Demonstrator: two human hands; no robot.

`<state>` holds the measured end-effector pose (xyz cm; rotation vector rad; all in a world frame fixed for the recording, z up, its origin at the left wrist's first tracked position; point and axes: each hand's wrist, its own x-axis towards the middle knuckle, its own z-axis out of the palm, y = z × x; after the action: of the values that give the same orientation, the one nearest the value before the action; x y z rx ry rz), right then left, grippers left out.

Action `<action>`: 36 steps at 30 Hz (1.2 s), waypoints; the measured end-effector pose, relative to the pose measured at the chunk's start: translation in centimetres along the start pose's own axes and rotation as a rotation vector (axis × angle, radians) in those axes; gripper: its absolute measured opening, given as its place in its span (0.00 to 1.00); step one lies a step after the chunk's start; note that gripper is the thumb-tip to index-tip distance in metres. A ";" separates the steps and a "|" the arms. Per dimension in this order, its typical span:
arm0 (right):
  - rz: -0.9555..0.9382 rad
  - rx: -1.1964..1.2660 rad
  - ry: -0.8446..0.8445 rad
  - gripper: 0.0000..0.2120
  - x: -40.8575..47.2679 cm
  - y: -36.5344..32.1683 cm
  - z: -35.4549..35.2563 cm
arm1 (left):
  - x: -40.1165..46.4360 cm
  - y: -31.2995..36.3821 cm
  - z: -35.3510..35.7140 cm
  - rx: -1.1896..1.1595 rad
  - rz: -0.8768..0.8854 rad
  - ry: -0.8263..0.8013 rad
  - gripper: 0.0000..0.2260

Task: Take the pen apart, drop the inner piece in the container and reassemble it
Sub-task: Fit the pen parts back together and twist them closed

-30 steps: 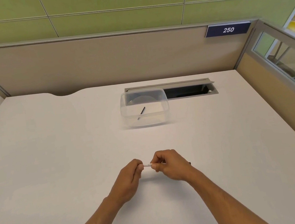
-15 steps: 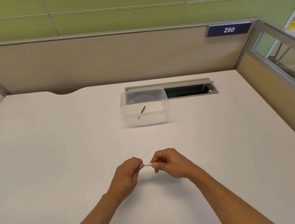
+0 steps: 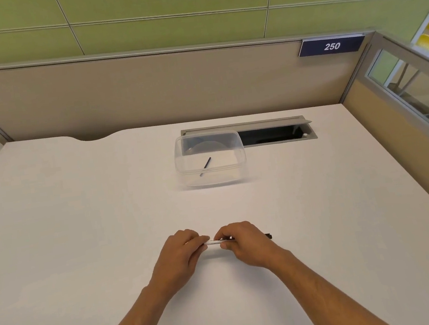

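Left hand [image 3: 179,255] and right hand [image 3: 241,242] each pinch an end of the white pen [image 3: 213,242] low over the table [image 3: 81,232] — reassembly, judging by the inner piece [image 3: 205,166] already lying in the container [image 3: 210,160]. Next: seat the parts fully — aligned.

Pen [image 3: 213,242]: white barrel w/ black tip at right end, lay horizontal just above the desk, near front centre; ends mostly hidden. Container [image 3: 210,160]: clear plastic tub, rounded rect., upright, no lid, well behind pen. Inner piece [image 3: 205,166]: thin dark rod, lay diagonal on container floor.
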<state>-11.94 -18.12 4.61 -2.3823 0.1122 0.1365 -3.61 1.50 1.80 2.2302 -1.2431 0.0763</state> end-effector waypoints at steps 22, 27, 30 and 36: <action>0.139 -0.148 0.293 0.12 -0.1 5.1 0.4 | 2.1 -3.1 0.8 -0.037 -0.306 0.088 0.08; 0.141 -0.207 0.377 0.12 0.8 5.0 0.6 | 2.6 -3.2 1.2 -0.006 -0.308 0.049 0.07; 0.149 -0.216 0.373 0.12 1.2 5.0 0.8 | 2.9 -3.1 1.3 0.016 -0.324 0.038 0.07; 0.159 -0.242 0.355 0.11 1.6 5.2 1.1 | 3.2 -3.1 1.6 0.032 -0.371 0.010 0.08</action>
<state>-11.05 -21.19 0.13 -2.6162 0.4771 -0.2117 0.36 -0.49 0.09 2.4460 -0.8089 -0.0365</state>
